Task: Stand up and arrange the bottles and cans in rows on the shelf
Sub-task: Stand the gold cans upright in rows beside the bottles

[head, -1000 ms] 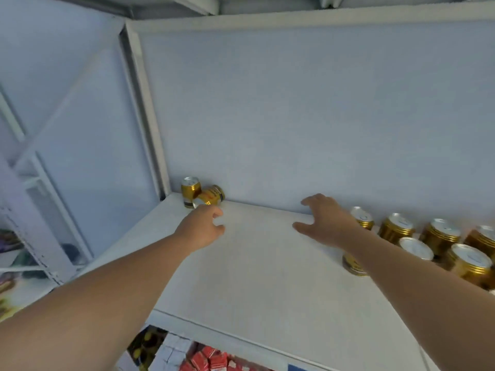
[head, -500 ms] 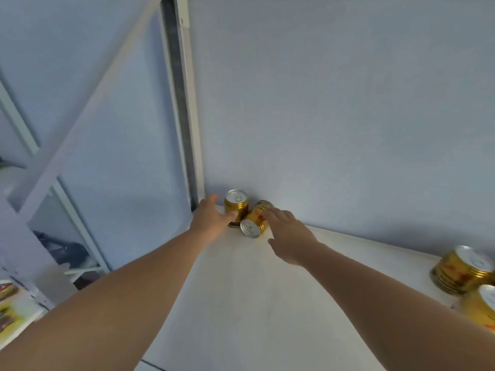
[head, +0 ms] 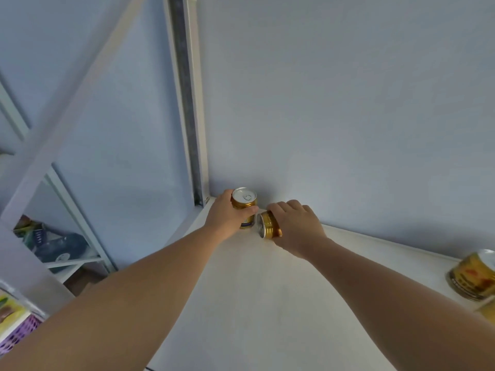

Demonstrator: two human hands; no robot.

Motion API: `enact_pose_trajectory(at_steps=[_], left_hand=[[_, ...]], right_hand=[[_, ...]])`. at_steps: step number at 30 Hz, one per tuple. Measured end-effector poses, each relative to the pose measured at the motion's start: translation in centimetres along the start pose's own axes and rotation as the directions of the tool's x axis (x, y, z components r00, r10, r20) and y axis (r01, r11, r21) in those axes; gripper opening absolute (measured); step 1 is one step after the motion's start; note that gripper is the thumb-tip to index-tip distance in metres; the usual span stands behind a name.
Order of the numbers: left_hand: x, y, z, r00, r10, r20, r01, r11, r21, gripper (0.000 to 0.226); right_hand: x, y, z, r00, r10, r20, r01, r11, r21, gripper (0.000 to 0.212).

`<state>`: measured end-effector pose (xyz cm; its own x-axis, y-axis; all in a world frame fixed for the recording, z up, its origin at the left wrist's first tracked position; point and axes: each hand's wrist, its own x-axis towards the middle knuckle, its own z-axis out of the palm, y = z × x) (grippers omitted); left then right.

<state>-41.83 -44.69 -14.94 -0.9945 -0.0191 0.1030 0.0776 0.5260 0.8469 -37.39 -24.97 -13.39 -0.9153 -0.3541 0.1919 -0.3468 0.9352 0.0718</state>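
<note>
My left hand [head: 225, 218] curls round the upright gold can [head: 244, 200], thumb across its front, fingers out of sight behind it; that can stands in the back left corner of the white shelf [head: 267, 303], close to the back panel [head: 334, 116] and near the grey corner post [head: 191, 103]; my right hand [head: 297, 226] wraps over the tipped gold can [head: 269, 227], which lies on its side, silver end towards me, just beside the upright one; well apart, at the shelf's right edge, another gold can [head: 474, 277] stands upright; lower left, a neighbouring rack [head: 67, 261] holds dark, blurred goods

Shop shelving [head: 267, 303] with canned drinks [head: 471, 274]
</note>
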Motion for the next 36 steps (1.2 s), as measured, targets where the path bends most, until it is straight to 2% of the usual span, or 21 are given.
enact_pose_trajectory(at_steps=[4,7,11,14,20,24,28,33,36], left_hand=[[-1.5,0.4,0.1,0.999,-0.007,-0.032,0.005,0.998,-0.059,0.05],[-3.4,1.6,0.6,0.999,0.032,-0.035,-0.034,0.998,-0.058,0.042],[-6.3,4.5,1.9,0.995,0.097,-0.011,-0.097,0.993,-0.064,0.046],[-9.5,6.7,3.1,0.99,0.139,-0.007,-0.139,0.988,-0.072,0.05],[-18.5,10.5,6.3,0.985,0.171,-0.004,-0.171,0.983,-0.066,0.053],[-25.2,13.0,9.9,0.984,0.176,0.014,-0.175,0.983,-0.052,0.055],[-30.2,16.4,14.1,0.972,0.224,0.068,-0.222,0.974,-0.04,0.056],[-33.8,19.6,19.5,0.943,0.29,0.162,-0.284,0.957,-0.059,0.063],[-34.7,20.6,22.3,0.926,0.31,0.216,-0.303,0.951,-0.065,0.064]], right_hand=[[-2.8,0.9,-0.1,0.974,0.219,-0.061,-0.202,0.957,0.206,0.059],[-5.6,1.7,-0.7,0.901,0.428,-0.063,-0.36,0.823,0.439,0.058],[-9.2,3.0,-2.0,0.811,0.584,-0.018,-0.417,0.601,0.681,0.06],[-12.4,3.7,-3.2,0.78,0.626,-0.009,-0.385,0.491,0.781,0.058],[-22.1,4.8,-5.6,0.749,0.662,-0.023,-0.338,0.411,0.847,0.051],[-30.5,6.1,-6.5,0.748,0.664,-0.022,-0.356,0.428,0.831,0.054],[-37.6,8.2,-6.9,0.721,0.693,-0.013,-0.369,0.401,0.839,0.054],[-42.9,10.9,-6.8,0.623,0.781,-0.037,-0.39,0.351,0.851,0.053],[-44.5,12.8,-6.5,0.555,0.831,-0.033,-0.439,0.326,0.837,0.065]])
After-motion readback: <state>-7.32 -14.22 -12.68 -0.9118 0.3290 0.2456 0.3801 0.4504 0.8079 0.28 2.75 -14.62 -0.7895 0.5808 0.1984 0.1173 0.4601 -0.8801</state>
